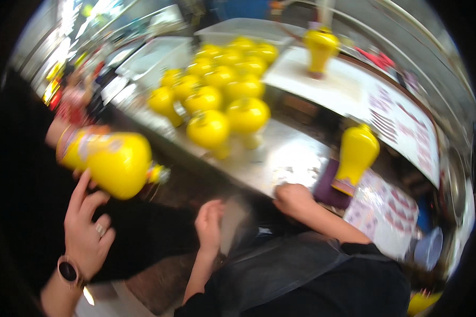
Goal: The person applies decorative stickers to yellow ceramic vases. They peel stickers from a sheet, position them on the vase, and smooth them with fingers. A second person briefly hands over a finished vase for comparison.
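My right hand (293,201) is curled into a fist at the near edge of the metal bench; what it grips, if anything, is hidden. Lower and to the left, my left hand (210,224) hovers in front of the bench, its fingers blurred. Just right of my right hand, a glossy yellow bottle (358,156) stands beside a purple cloth (330,182). A cluster of similar yellow bottles (208,128) fills the bench's left part. At far left, a co-worker's hand (54,132) holds another yellow bottle (122,161) sideways, while a hand with a watch and ring (87,232) touches it.
Behind the bench, a white board (349,87) carries another yellow bottle (320,47) and small purple printed pieces. Nearer lies a plastic-covered printed sheet (383,211), with a blue cup (428,248) at its right. Clear plastic bins (161,53) line the back left.
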`<state>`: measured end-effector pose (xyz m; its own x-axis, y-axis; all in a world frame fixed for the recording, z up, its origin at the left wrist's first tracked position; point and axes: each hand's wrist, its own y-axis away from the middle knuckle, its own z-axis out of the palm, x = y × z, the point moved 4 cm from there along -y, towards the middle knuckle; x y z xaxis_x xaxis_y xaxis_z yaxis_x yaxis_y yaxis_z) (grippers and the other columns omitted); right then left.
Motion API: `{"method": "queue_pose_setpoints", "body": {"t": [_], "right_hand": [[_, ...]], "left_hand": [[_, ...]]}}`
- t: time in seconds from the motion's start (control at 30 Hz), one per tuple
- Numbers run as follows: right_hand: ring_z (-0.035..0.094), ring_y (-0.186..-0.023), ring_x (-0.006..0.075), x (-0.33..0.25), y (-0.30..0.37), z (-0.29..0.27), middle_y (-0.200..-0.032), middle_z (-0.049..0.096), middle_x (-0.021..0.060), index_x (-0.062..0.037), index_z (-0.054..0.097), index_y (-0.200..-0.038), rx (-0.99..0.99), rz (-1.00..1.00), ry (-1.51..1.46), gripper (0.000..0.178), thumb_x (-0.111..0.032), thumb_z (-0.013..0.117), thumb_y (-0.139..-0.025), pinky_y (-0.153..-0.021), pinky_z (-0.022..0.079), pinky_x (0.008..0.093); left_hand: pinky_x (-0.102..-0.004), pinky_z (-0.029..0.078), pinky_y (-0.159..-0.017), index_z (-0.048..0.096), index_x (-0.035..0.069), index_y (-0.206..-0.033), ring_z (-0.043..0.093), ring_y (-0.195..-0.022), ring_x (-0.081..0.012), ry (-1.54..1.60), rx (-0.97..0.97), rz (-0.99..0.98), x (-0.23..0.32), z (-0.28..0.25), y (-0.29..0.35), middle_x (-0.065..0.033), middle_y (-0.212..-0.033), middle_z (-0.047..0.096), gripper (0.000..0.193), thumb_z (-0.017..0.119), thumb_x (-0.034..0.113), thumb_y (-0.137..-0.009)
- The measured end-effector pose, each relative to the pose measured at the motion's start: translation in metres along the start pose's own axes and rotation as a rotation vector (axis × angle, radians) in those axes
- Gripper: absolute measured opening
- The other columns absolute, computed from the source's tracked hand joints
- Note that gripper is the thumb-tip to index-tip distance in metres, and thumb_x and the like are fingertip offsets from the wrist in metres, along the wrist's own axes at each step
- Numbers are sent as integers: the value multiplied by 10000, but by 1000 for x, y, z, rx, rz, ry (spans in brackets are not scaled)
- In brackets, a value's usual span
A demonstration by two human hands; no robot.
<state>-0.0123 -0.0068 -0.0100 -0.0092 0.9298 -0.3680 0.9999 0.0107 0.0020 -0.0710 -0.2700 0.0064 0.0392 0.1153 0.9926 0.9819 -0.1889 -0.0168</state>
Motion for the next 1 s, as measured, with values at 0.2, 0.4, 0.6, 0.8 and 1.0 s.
{"method": "queue_pose_setpoints", "body": {"t": [0.2, 0.4, 0.6, 0.8, 1.0], "right_hand": [[698, -864, 427, -4, 2, -10, -901, 712, 207, -23, 686, -922, -82, 121, -75, 176, -183, 634, -871, -772, 559, 526], [688, -914, 405, -3, 2, -21, -913, 707, 192, -17, 683, -951, -155, 128, -68, 330, -339, 723, -894, -813, 538, 515], [693, -808, 411, -9, 13, -25, -843, 696, 190, -62, 681, -885, -38, 81, -93, 280, -342, 698, -889, -722, 550, 518], [691, -752, 384, -11, 30, -46, -823, 705, 170, -71, 729, -878, 16, 39, -128, 269, -339, 753, -895, -681, 547, 461], [694, -655, 284, -22, 41, -75, -800, 722, 160, -21, 749, -911, 66, 47, -329, 164, -166, 781, -842, -637, 540, 371]], "left_hand": [[-276, 510, -829, 656, -3, -1191, 608, -893, -113, 99, -189, 34, 1, 41, -12, -72, -1037, 687, 260, 478, 157, -1088], [-269, 506, -837, 661, -1, -1194, 616, -901, -113, 181, -314, 24, -6, 70, -10, -75, -1034, 697, 250, 508, 160, -1078], [-257, 489, -838, 655, 8, -1191, 583, -885, -93, 180, -356, 1, -7, 76, -3, -53, -1023, 683, 247, 500, 175, -1096], [-297, 559, -853, 680, 7, -1183, 686, -948, -138, 7, -300, -60, -10, 75, -2, -78, -1034, 729, 212, 655, 99, -994], [-243, 534, -694, 686, 32, -1142, 662, -744, -58, -21, -226, 5, 3, 63, 5, -11, -849, 721, 221, 730, 86, -932]]}}
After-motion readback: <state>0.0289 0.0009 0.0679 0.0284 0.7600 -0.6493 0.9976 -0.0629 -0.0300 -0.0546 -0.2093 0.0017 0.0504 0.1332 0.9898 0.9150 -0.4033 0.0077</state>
